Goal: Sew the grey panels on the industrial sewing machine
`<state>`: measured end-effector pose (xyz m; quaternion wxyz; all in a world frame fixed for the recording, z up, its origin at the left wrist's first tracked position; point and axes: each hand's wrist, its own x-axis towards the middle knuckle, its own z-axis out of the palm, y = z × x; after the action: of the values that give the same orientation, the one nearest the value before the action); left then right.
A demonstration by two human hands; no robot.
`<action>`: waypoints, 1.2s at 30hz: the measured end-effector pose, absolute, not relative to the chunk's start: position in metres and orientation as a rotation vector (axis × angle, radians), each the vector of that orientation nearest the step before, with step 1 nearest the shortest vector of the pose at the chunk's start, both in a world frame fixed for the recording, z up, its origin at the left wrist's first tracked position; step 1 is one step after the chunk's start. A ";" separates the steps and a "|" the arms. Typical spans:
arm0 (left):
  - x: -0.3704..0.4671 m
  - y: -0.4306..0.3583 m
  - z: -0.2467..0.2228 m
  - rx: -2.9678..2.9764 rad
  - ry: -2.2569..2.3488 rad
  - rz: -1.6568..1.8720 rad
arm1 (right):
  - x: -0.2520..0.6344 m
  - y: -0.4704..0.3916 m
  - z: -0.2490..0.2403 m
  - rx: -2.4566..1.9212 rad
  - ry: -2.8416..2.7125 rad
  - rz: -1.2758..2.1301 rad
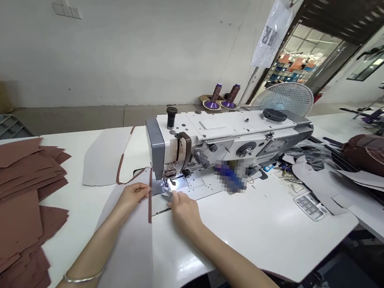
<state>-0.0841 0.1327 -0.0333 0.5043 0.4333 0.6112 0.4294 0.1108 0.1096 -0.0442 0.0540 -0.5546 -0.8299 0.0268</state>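
"Holding what, exactly?"

"My left hand [134, 196] pinches the brown edge [150, 204] of a panel [127, 257], I'd guess to steady it on the bench [254, 234], beside the machine [220, 135]."

"And the right hand [184, 210]?"

"Seemingly closed round a grey tool [167, 196] (snips, maybe), near the machine too."

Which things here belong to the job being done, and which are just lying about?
In the job: left hand, pinching a grey panel with brown edging; right hand; sewing machine; probably thread spools.

Seemingly just about: fan; crate; hanging plastic sheet; perhaps the brown stack, untouched.
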 end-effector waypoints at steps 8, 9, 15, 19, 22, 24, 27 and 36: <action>-0.084 0.131 -0.030 1.088 1.468 1.003 | 0.095 0.128 -0.052 -1.579 -2.620 -0.233; -0.084 0.131 -0.030 1.096 1.469 0.998 | 0.092 0.131 -0.051 -1.542 -2.648 -0.246; -0.088 0.131 -0.028 1.133 1.433 0.937 | 0.112 0.127 -0.045 -1.429 -2.722 -0.062; -0.095 0.126 -0.019 1.271 1.321 0.726 | 0.148 0.122 -0.042 -1.477 -2.658 -0.070; -0.100 0.123 -0.014 1.376 1.218 0.555 | 0.164 0.133 -0.036 -1.595 -2.584 -0.224; -0.104 0.123 -0.015 1.370 1.187 0.567 | 0.167 0.143 -0.030 -1.644 -2.603 -0.289; -0.109 0.124 -0.020 1.281 1.186 0.705 | 0.163 0.154 -0.024 -1.699 -2.707 -0.256; -0.113 0.138 -0.031 1.017 1.438 1.102 | 0.161 0.157 -0.018 -1.730 -2.802 -0.200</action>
<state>-0.1135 0.1377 -0.0310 0.5070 0.4219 0.5966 0.4571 0.1614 0.1568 -0.0181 -0.0788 -0.5227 -0.8467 -0.0603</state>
